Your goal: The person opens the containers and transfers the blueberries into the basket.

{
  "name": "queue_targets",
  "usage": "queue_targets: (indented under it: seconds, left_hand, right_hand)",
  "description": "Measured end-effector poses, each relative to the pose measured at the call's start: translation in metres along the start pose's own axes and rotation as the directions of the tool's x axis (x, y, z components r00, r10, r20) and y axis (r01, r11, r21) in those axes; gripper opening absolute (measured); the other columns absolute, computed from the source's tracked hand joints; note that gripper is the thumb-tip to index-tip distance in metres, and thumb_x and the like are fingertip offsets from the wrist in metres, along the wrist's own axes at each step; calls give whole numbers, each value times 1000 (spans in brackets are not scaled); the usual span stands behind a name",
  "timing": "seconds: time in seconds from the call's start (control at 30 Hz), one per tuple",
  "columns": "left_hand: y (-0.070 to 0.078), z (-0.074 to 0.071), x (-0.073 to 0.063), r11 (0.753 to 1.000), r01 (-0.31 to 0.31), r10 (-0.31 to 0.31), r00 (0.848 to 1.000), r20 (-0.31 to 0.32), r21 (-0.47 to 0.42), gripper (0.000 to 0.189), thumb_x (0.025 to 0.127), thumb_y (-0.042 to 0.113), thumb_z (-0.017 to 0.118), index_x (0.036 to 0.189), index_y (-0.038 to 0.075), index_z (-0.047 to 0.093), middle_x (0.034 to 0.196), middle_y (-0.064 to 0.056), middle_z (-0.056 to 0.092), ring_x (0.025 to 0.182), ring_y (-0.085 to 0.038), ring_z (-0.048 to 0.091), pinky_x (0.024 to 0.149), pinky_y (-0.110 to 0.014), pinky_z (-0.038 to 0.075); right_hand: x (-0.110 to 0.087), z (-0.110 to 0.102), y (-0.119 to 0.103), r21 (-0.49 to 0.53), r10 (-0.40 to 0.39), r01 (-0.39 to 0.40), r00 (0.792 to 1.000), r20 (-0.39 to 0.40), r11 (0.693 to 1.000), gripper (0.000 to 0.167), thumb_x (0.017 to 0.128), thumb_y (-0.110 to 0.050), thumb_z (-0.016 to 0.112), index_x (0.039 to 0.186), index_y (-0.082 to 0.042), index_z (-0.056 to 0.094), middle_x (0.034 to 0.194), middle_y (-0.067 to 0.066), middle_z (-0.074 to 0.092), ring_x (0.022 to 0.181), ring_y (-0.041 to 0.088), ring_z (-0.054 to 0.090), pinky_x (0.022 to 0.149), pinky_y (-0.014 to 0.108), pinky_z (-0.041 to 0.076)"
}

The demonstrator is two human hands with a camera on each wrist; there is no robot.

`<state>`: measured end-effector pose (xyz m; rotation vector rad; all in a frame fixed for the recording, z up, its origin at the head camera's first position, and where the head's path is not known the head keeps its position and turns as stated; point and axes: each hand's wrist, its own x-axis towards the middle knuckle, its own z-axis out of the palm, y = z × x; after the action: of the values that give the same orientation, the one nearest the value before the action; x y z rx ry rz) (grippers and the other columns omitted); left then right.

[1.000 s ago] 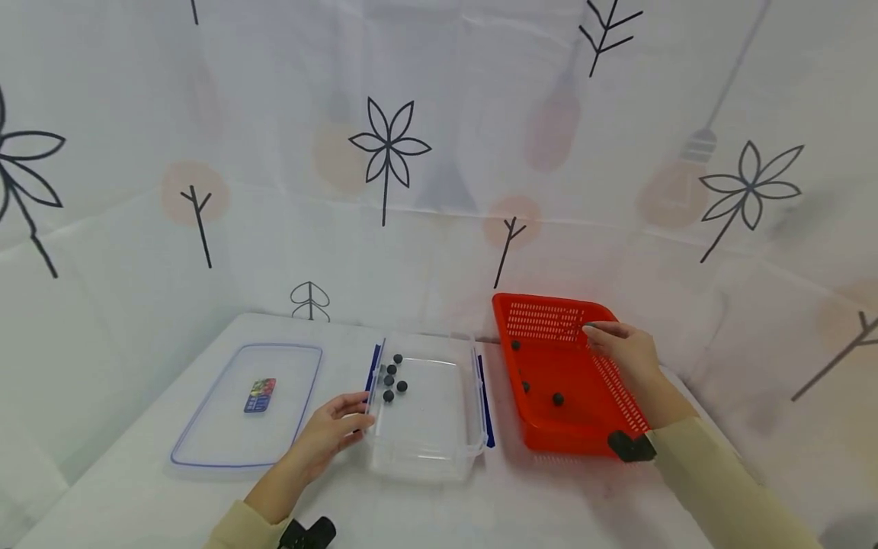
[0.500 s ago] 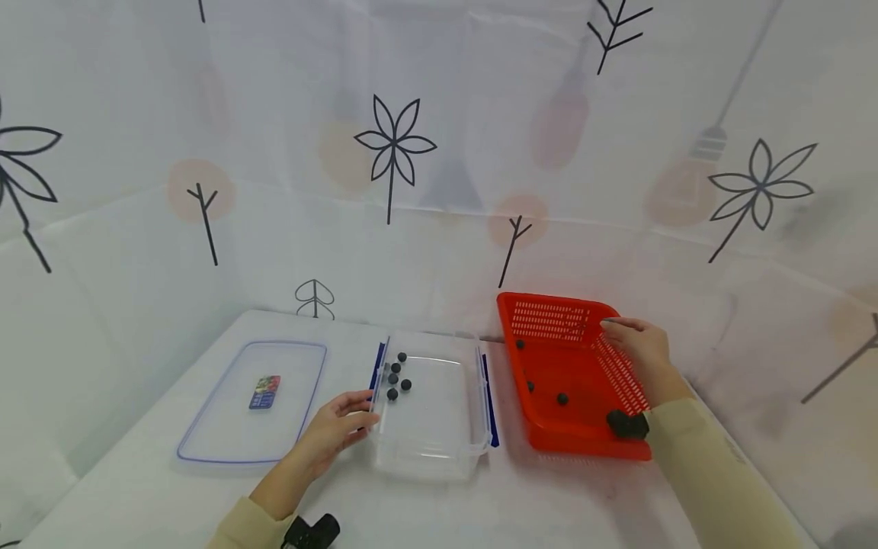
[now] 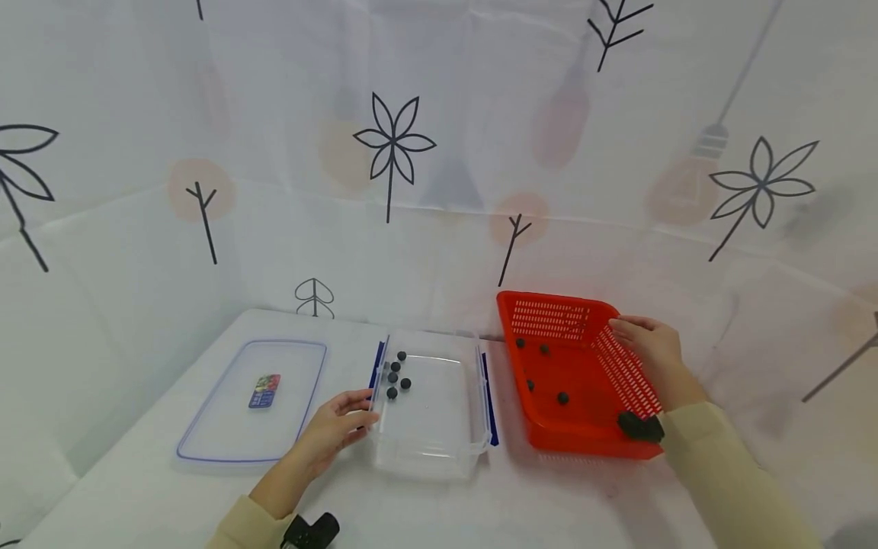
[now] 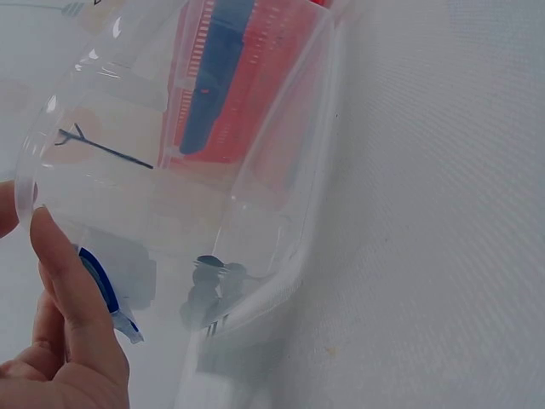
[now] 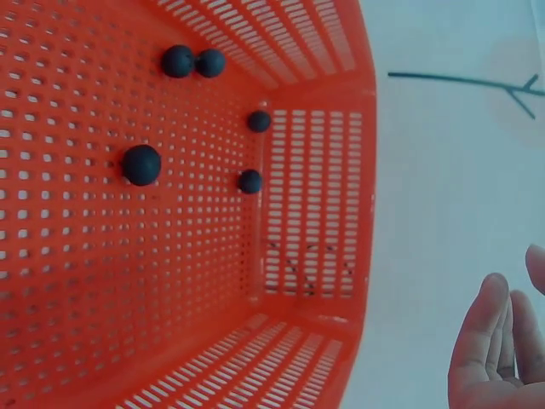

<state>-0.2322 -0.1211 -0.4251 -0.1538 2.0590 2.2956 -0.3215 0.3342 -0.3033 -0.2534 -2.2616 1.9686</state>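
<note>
A clear plastic box [image 3: 435, 404] stands mid-table with several small dark balls [image 3: 395, 367] grouped along its left side. My left hand [image 3: 336, 427] pinches the box's left rim; the left wrist view has the thumb and a finger on either side of the rim. To the right is a red slotted basket [image 3: 549, 427] with several dark balls on its floor, such as this ball [image 5: 141, 164]. My right hand [image 3: 652, 351] hovers over the basket's right edge. Its fingers [image 5: 481, 328] are extended in the right wrist view, thumb apart, nothing between.
A clear lid [image 3: 216, 427] with a blue-edged rim and a colourful label [image 3: 264, 391] lies on the left of the white table [image 3: 329, 503]. Blue latches [image 3: 490, 400] hang at the box's sides. A printed white cloth [image 3: 439, 252] rises behind the table.
One more dark ball now lies near the back of the basket, let go by my right hand, which has drawn slightly right. My left hand keeps its place at the box rim.
</note>
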Motion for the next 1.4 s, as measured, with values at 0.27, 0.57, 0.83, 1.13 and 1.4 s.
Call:
queue_targets:
  seconds: [0.27, 0.57, 0.83, 1.13, 1.4]
  left_hand:
    - [0, -2, 1, 1000, 7, -7, 1000, 0, -20, 40, 82, 2, 67, 121, -2, 55, 105, -16, 56, 79, -18, 57, 76, -32, 52]
    - [-1, -3, 1, 1000, 7, -6, 1000, 9, -26, 40, 83, 1, 64, 121, -2, 54, 107, -17, 55, 80, -18, 56, 77, -34, 51]
    - [-2, -4, 0, 1000, 6, -5, 1000, 3, -27, 40, 83, 1, 65, 121, -2, 55, 107, -17, 56, 80, -18, 56, 75, -32, 51]
    - [-2, -2, 0, 1000, 4, -3, 1000, 12, -17, 39, 84, 2, 65, 121, -1, 55, 107, -16, 56, 81, -19, 57, 77, -33, 51]
    - [-2, -1, 1, 1000, 2, -1, 1000, 11, -22, 40, 83, 2, 66, 121, -1, 55, 107, -16, 56, 81, -18, 57, 76, -32, 51]
  right_hand:
    - [-15, 2, 0, -205, -30, 46, 996, 79, 978, 50, 86, -40, 64, 121, -7, 52, 92, -14, 57, 89, 6, 56, 87, 26, 46]
    - [-45, 16, 0, -302, -50, 94, 987, 151, 949, 69, 85, -48, 62, 133, -1, 45, 101, -8, 58, 93, 8, 54, 77, 17, 47]
    - [-67, 32, 3, -288, -46, 97, 983, 179, 953, 62, 83, -49, 63, 128, -7, 52, 108, 1, 63, 95, 12, 56, 94, 41, 42]
    - [-83, 53, -1, -181, -52, 96, 971, 231, 979, 48, 83, -43, 66, 119, -13, 60, 101, -4, 64, 95, 12, 58, 80, 21, 47]
    - [-88, 74, -2, -124, -81, 112, 970, 231, 986, 41, 85, -36, 67, 117, -10, 62, 104, 2, 64, 100, 20, 58, 81, 22, 48]
